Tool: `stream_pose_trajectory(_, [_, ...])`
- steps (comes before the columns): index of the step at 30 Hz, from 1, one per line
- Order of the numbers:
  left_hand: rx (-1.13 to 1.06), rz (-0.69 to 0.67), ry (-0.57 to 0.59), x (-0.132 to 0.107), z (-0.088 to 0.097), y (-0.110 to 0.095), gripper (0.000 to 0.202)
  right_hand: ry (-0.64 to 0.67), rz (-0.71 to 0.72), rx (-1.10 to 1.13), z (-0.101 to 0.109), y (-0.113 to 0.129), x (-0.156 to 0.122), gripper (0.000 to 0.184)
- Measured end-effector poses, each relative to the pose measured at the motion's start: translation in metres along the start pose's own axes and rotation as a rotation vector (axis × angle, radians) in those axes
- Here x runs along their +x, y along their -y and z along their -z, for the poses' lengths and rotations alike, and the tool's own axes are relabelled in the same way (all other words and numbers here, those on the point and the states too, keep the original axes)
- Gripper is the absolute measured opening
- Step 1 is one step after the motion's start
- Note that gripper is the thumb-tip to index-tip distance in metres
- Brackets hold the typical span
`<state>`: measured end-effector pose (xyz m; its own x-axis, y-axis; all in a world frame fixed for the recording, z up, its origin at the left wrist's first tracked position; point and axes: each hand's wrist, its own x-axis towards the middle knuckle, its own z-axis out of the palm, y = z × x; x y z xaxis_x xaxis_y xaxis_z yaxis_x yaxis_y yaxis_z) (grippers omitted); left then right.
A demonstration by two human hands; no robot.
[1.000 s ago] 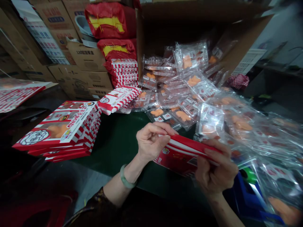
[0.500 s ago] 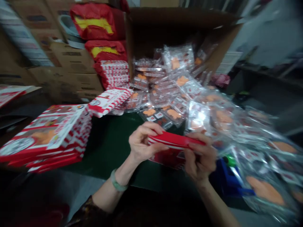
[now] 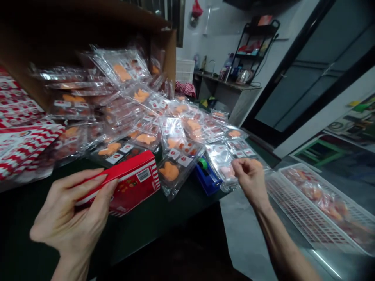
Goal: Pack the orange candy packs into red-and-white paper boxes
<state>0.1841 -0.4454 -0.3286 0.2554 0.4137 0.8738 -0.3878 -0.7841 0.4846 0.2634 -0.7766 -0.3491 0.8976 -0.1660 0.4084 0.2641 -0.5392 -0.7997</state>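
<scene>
My left hand (image 3: 70, 210) is shut on a red printed cardboard box (image 3: 131, 183), gripping its near end, with the striped end facing right. My right hand (image 3: 250, 181) pinches the edge of a transparent plastic packet (image 3: 221, 164) holding an orange piece. That packet lies beside a blue tape dispenser (image 3: 207, 175) with a green part on top. Behind both hands, a heap of similar packets (image 3: 140, 125) spreads over the dark green table (image 3: 146, 230).
Stacks of flat red-and-white boxes (image 3: 23, 144) lie at the left, below an open cardboard carton (image 3: 73, 35). A white slotted tray (image 3: 310, 207) holding packets sits at the right. Farther back stand a shelf with bottles (image 3: 225, 84) and a dark-framed glass door (image 3: 287, 70).
The view has swung right, showing the tray and door. The hands have parted: my left keeps the red box, while my right has let go of it and pinches a packet.
</scene>
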Motion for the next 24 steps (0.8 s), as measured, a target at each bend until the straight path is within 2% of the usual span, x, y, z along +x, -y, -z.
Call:
stream_pose_trajectory(2, [0.034, -0.119, -0.007, 0.000, -0.001, 0.004, 0.026, 0.135, -0.074, -0.016, 0.006, -0.017, -0.004, 0.025])
stream_pose_trajectory(4, [0.062, -0.155, -0.010, 0.000, -0.001, 0.007, 0.026, 0.211, -0.146, -0.025, 0.000, -0.021, -0.010, 0.020])
stream_pose_trajectory(8, [0.063, -0.179, -0.009, -0.003, 0.000, 0.007, 0.028, 0.374, -0.397, 0.013, -0.012, -0.011, -0.008, 0.022])
stream_pose_trajectory(10, [0.032, -0.202, -0.003, -0.003, 0.000, 0.005, 0.029, 0.457, -0.495, 0.054, -0.011, -0.006, 0.000, 0.026])
stream_pose_trajectory(12, [0.010, -0.213, -0.006, -0.002, -0.001, 0.003, 0.030, 0.498, -0.630, 0.087, -0.010, -0.002, 0.008, 0.020])
stream_pose_trajectory(15, [0.001, -0.200, 0.001, -0.002, -0.002, 0.001, 0.029, 0.453, -0.817, 0.159, -0.011, 0.002, 0.008, 0.011])
stream_pose_trajectory(17, [-0.001, -0.183, 0.020, -0.002, -0.002, 0.000, 0.028, 0.367, -0.870, 0.242, -0.014, 0.006, 0.001, 0.009])
stream_pose_trajectory(20, [0.011, -0.149, 0.068, -0.004, 0.001, -0.002, 0.028, 0.234, -0.860, 0.375, -0.019, 0.010, -0.014, 0.011])
stream_pose_trajectory(24, [0.008, -0.142, 0.111, -0.004, 0.003, -0.004, 0.029, 0.090, -0.753, 0.633, -0.019, 0.008, -0.040, 0.027])
